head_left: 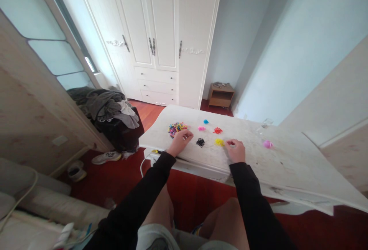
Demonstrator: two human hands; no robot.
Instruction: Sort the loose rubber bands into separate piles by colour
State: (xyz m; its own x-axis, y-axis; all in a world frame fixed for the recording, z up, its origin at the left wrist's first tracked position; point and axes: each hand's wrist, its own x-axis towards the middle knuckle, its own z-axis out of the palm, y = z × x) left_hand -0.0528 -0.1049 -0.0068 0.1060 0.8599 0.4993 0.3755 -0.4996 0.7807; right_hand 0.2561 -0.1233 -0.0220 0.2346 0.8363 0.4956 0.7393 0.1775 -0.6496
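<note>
My left hand (181, 142) rests at the near side of a mixed pile of small coloured rubber bands (176, 128), its fingers loosely bent with a gap between thumb and fingertips. Beside the yellow bands (219, 142), my right hand (236, 150) is curled, thumb and forefinger brought together; anything between them is too small to make out. A heap of black bands (200, 142) lies between the hands. Farther back are small heaps of pink bands (201, 128), blue bands (206, 121) and red bands (217, 130).
The bands lie on a white table (247, 135). To the right are a pink-purple heap (268, 144) and a clear transparent container (264, 126). A white wardrobe (163, 23) and a small wooden cabinet (220, 96) stand behind. Clothes (107, 106) are piled at the left.
</note>
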